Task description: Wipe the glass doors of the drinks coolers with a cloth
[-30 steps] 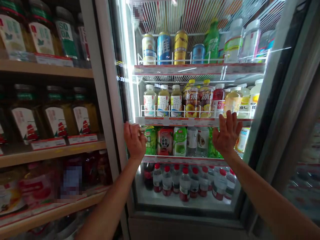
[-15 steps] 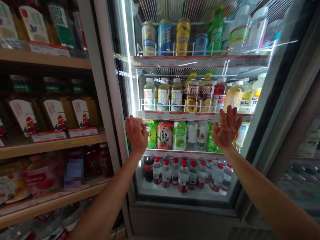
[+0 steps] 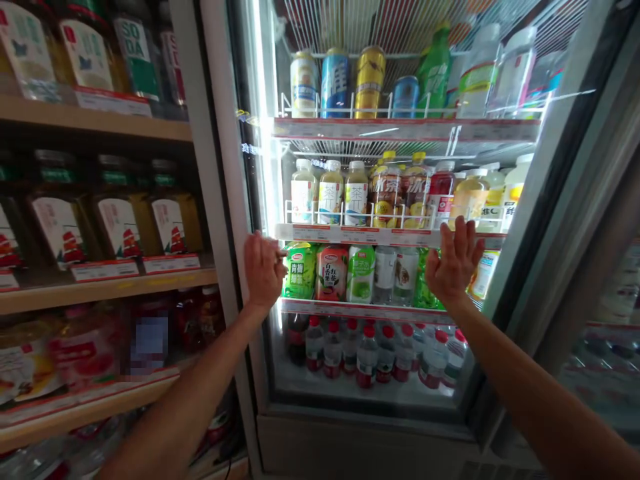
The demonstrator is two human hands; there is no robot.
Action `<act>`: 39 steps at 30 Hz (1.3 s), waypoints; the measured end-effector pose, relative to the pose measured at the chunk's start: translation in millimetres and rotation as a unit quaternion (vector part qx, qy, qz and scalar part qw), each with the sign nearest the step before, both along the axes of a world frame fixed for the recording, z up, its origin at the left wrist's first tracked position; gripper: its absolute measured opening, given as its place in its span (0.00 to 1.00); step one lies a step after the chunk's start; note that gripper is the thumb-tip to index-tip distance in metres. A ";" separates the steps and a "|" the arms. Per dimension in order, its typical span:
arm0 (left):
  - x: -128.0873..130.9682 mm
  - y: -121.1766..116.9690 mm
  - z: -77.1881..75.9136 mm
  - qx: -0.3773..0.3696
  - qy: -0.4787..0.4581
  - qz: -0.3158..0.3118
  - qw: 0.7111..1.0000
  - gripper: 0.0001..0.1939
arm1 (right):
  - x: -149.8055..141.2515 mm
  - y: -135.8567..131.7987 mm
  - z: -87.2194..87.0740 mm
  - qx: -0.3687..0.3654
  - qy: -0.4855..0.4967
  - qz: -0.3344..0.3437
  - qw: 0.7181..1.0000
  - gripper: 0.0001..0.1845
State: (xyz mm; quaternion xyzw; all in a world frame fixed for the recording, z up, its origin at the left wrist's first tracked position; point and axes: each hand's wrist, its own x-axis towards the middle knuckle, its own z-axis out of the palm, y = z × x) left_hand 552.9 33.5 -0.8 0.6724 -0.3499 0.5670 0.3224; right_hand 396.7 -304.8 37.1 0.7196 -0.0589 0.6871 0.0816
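Both my arms reach forward before a lit drinks cooler (image 3: 370, 427) with a glass front. My left hand (image 3: 263, 270) is raised by the cooler's left edge, beside a green drink carton or bottle (image 3: 300, 272). Its fingers point up and forward, partly bent; a small brownish bit by the index fingertip is too blurred to make out. My right hand (image 3: 454, 263) is open, fingers up and thumb apart, in front of a green-labelled bottle (image 3: 433, 280) and below a pale yellow bottle (image 3: 470, 195). Whether either hand touches the glass, I cannot tell.
Inside the cooler stand cans (image 3: 370, 83), tea bottles (image 3: 356, 193), a red drink (image 3: 331, 273) and several red-capped water bottles (image 3: 367, 357). At left, wooden shelves (image 3: 110, 283) carry large bottles (image 3: 120, 217). A metal door edge (image 3: 555, 267) runs along the right.
The view tips down and back up slightly, so the shelves shift in the picture. My left hand moves slightly left, uncovering more of the green drink. My right hand stays nearly still.
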 end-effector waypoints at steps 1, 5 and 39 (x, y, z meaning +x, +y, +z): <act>-2.4 -3.4 -1.5 0.036 -0.035 -0.007 0.999 0.17 | 0.0 0.0 -0.2 0.001 0.001 -0.003 1.000 0.31; -11.4 -10.2 2.9 0.315 -0.241 -0.043 0.917 0.19 | -0.1 -1.1 -1.1 0.008 0.007 -0.009 1.000 0.31; -54.3 -163.1 178.0 0.010 -0.169 0.028 0.985 0.25 | -46.5 -73.1 34.4 0.041 0.007 -0.068 0.997 0.32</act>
